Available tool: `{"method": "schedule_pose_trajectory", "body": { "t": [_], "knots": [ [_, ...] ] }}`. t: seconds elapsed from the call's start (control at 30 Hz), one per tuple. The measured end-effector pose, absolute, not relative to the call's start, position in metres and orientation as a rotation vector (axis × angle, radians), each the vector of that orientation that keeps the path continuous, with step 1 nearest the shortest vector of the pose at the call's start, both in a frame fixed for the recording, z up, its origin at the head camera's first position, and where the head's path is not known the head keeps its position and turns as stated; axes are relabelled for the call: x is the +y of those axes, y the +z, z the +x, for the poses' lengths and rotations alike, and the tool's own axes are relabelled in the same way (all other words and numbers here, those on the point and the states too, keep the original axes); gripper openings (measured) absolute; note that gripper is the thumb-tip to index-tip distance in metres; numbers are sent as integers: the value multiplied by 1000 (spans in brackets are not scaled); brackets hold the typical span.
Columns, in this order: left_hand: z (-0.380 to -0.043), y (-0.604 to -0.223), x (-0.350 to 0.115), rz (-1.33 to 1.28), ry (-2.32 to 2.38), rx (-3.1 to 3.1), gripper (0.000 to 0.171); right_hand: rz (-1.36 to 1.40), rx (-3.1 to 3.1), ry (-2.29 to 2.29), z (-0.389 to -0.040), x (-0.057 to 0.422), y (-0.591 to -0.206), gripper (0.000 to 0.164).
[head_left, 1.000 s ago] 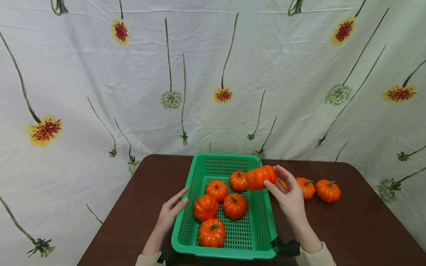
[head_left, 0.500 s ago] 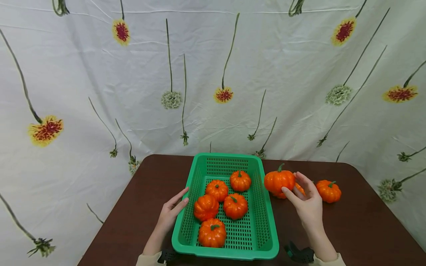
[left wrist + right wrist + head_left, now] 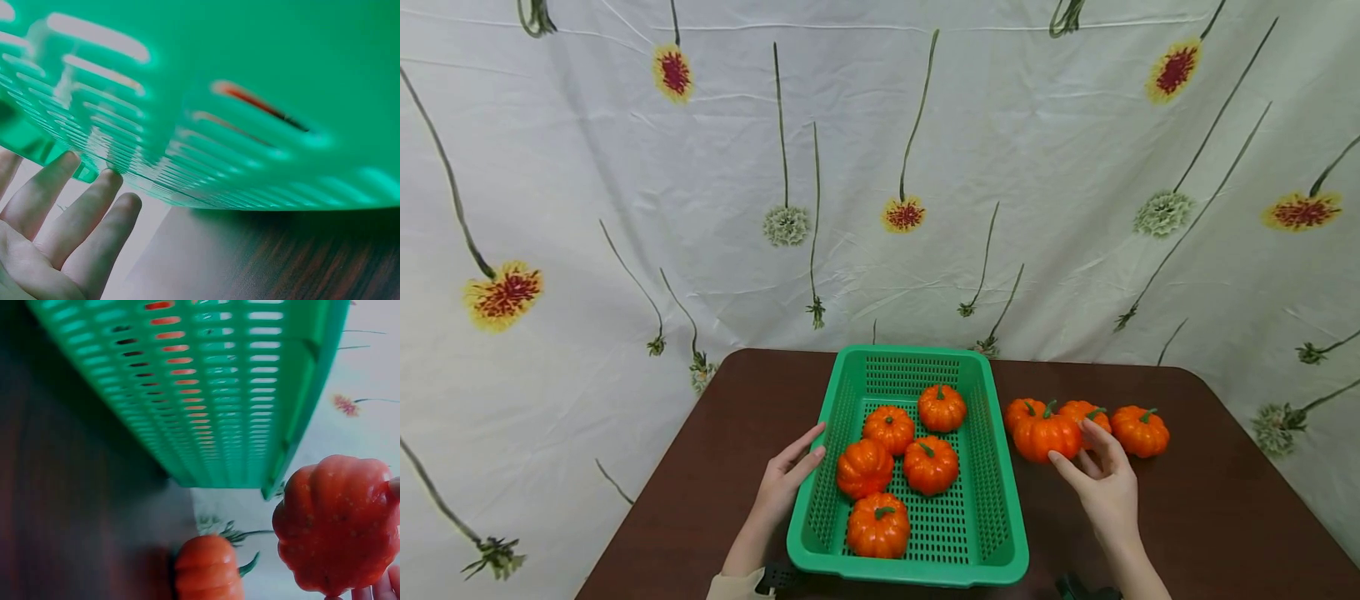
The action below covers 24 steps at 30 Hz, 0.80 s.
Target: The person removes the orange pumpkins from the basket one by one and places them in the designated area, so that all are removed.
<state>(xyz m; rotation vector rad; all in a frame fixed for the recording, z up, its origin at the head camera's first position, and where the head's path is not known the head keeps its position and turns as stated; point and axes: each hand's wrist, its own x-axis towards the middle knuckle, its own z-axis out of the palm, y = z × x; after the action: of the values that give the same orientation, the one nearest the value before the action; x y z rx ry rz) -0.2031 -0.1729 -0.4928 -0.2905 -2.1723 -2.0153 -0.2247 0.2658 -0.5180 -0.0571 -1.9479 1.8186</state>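
Observation:
My right hand [image 3: 1105, 487] pinches an orange toy pumpkin [image 3: 1047, 435] with a green stem, to the right of the green basket [image 3: 1018, 546]. In the right wrist view that pumpkin [image 3: 337, 525] hangs off the table, its underside facing the camera. Behind it, three more pumpkins stand on the table: a partly hidden one [image 3: 1021, 410], a middle one [image 3: 1082, 411] and the rightmost one [image 3: 1140, 431]. My left hand [image 3: 782, 483] has its fingers extended against the basket's left side. Its straight fingers [image 3: 87, 212] show beside the slotted wall in the left wrist view.
Several pumpkins lie inside the basket, among them a front one [image 3: 877, 525] and a back one [image 3: 942, 407]. Underneath is a dark brown table [image 3: 700, 483]. A white cloth [image 3: 850, 275] printed with flowers hangs behind the table's far edge.
My right hand has carried the pumpkin from over the basket's right side out to the right, then lowered it towards the table by the other pumpkins. The left hand stays in place.

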Motion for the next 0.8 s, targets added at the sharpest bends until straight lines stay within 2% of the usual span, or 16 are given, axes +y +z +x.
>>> {"method": "schedule_pose_trajectory", "body": {
  "t": [0.1, 0.2, 0.43, 0.8],
  "knots": [
    [-203, -492, -173, -286, -2008, -2175, 41, -118, -1968, 1796, -231, 273, -539, 71],
    [-203, -492, -173, -280, -2001, -2176, 41, -192, -2040, 1774, -226, 269, -537, 72],
    [-203, -492, -173, -271, -2002, -2179, 41, -290, -2207, 1813, -187, 233, -472, 70],
    [-203, -495, -173, -267, -1992, -2183, 42, -143, -2211, 1819, -191, 248, -499, 69]
  ]
}}
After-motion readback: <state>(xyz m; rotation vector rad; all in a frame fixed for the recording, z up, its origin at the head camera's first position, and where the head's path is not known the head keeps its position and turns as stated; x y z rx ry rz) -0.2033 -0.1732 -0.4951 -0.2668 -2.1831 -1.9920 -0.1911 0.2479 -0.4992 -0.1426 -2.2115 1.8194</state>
